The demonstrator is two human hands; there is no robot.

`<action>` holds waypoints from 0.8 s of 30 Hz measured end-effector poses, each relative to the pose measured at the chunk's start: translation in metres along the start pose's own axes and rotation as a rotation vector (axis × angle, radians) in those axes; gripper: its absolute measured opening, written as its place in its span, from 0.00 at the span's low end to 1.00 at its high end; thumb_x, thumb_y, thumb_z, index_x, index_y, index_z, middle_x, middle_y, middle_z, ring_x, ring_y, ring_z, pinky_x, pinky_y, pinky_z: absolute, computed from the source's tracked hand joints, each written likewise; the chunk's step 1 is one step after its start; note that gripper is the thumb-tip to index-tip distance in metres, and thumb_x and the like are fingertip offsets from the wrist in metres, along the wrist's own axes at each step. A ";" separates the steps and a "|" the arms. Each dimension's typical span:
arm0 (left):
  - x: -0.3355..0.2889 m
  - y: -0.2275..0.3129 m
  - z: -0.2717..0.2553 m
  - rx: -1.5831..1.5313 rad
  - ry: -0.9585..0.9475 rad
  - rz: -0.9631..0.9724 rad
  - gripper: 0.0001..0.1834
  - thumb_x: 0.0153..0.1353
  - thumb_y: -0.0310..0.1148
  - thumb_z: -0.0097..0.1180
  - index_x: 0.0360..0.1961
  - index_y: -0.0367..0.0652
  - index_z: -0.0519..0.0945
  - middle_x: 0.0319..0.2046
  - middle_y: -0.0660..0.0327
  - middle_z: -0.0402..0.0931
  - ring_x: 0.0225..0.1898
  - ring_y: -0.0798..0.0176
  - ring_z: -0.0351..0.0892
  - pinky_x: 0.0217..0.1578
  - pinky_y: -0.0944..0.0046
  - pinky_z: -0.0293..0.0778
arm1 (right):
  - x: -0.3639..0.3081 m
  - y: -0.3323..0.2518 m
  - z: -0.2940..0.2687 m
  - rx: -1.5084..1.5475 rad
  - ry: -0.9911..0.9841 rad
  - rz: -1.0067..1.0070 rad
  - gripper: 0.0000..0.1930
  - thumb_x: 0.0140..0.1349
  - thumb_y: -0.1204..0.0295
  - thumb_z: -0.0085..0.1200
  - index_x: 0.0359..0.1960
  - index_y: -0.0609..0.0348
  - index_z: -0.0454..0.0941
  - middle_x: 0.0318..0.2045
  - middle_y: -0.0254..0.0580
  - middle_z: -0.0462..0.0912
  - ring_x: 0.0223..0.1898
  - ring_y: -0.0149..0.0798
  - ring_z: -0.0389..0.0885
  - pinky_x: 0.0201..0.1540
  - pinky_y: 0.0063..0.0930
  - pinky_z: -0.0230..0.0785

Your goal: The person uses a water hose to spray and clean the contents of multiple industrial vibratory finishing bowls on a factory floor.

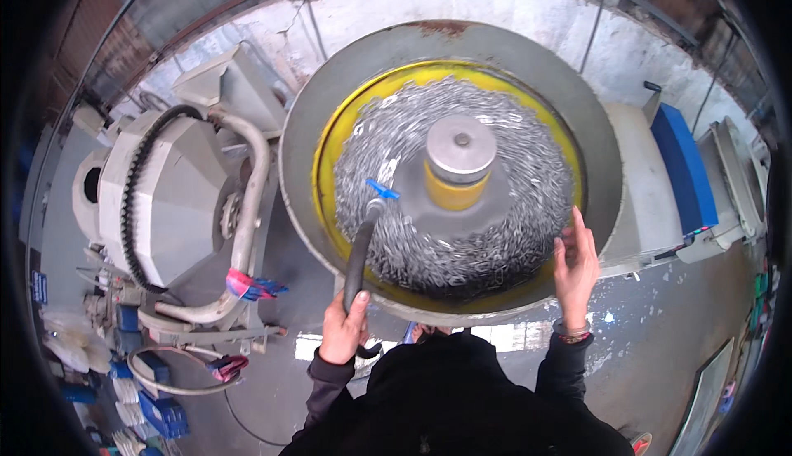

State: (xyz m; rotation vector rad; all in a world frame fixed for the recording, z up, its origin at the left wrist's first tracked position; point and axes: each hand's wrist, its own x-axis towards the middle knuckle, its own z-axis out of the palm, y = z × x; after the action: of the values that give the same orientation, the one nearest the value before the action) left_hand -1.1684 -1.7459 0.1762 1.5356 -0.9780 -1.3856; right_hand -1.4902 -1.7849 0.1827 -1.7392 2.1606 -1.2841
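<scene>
In front of me stands a large round grey tub (598, 138) with a yellow lining (327, 171). A ring of small silvery metal pieces (528, 155) fills it, looking streaked by motion. From its middle rises a yellow post with a round metal cap (462, 142). My left hand (340, 330) is closed around a dark hose (357, 258) at the near left rim. The hose's end, with a blue valve lever (382, 189), reaches over the metal pieces. My right hand (577, 270) is at the near right rim, fingers spread and holding nothing; whether it touches the rim, I cannot tell.
To the left is a pale faceted drum (181, 204) with a black toothed ring and a bent pipe frame (257, 167). Blue crates (165, 415) sit at lower left. A pale machine with a blue panel (685, 167) adjoins the tub's right. Behind runs a white wall (511, 6).
</scene>
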 end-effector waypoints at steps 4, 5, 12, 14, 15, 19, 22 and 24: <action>-0.001 -0.001 -0.003 0.006 -0.007 0.021 0.18 0.63 0.43 0.47 0.29 0.36 0.66 0.09 0.66 0.59 0.08 0.72 0.59 0.09 0.71 0.57 | -0.010 0.025 0.009 0.102 0.287 -0.201 0.23 0.55 0.84 0.45 0.55 0.60 0.67 0.28 0.39 0.71 0.26 0.32 0.70 0.29 0.24 0.65; 0.000 0.000 -0.002 0.005 -0.020 0.030 0.18 0.63 0.43 0.47 0.29 0.36 0.66 0.09 0.66 0.59 0.08 0.72 0.59 0.09 0.71 0.57 | -0.013 0.030 0.009 0.132 0.311 -0.190 0.22 0.57 0.84 0.43 0.56 0.61 0.67 0.28 0.37 0.69 0.27 0.29 0.69 0.29 0.22 0.64; 0.001 -0.002 -0.002 0.051 -0.012 0.026 0.19 0.63 0.44 0.47 0.29 0.35 0.66 0.09 0.66 0.59 0.07 0.72 0.59 0.09 0.70 0.57 | -0.016 0.029 0.012 0.289 0.362 -0.063 0.22 0.57 0.84 0.41 0.56 0.63 0.66 0.27 0.38 0.70 0.28 0.32 0.68 0.32 0.23 0.63; 0.001 -0.001 -0.004 0.029 -0.012 0.042 0.19 0.63 0.45 0.47 0.29 0.36 0.66 0.09 0.66 0.59 0.07 0.72 0.59 0.09 0.70 0.57 | -0.014 0.023 0.009 0.258 0.344 -0.087 0.23 0.57 0.84 0.41 0.57 0.63 0.64 0.28 0.38 0.70 0.29 0.32 0.68 0.32 0.23 0.63; 0.001 0.000 -0.003 0.034 -0.006 0.033 0.19 0.63 0.45 0.47 0.29 0.36 0.66 0.09 0.66 0.59 0.07 0.72 0.59 0.09 0.70 0.57 | -0.013 0.022 0.009 0.231 0.331 -0.113 0.24 0.57 0.84 0.41 0.58 0.63 0.63 0.29 0.38 0.69 0.29 0.32 0.68 0.33 0.23 0.63; 0.003 -0.002 -0.001 0.009 0.000 0.030 0.19 0.62 0.45 0.48 0.29 0.37 0.65 0.09 0.66 0.59 0.07 0.72 0.59 0.08 0.71 0.57 | -0.012 0.027 0.013 0.258 0.295 -0.142 0.24 0.60 0.81 0.42 0.60 0.59 0.60 0.34 0.36 0.68 0.28 0.24 0.67 0.25 0.15 0.64; 0.002 -0.001 -0.001 0.035 -0.015 0.048 0.19 0.62 0.45 0.48 0.28 0.37 0.65 0.09 0.66 0.59 0.07 0.73 0.59 0.09 0.71 0.57 | -0.013 0.023 0.010 0.252 0.279 -0.113 0.26 0.57 0.83 0.43 0.59 0.59 0.61 0.33 0.36 0.69 0.28 0.26 0.67 0.26 0.17 0.63; 0.001 -0.004 -0.003 0.027 -0.017 0.045 0.19 0.62 0.45 0.48 0.28 0.37 0.65 0.09 0.66 0.59 0.07 0.73 0.59 0.09 0.71 0.57 | -0.014 0.023 0.009 0.254 0.282 -0.069 0.26 0.55 0.84 0.43 0.59 0.60 0.62 0.32 0.36 0.69 0.29 0.28 0.68 0.28 0.19 0.63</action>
State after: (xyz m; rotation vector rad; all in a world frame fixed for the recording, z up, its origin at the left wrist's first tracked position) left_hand -1.1651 -1.7454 0.1727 1.5151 -1.0394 -1.3612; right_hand -1.4982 -1.7776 0.1565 -1.6277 1.9683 -1.8292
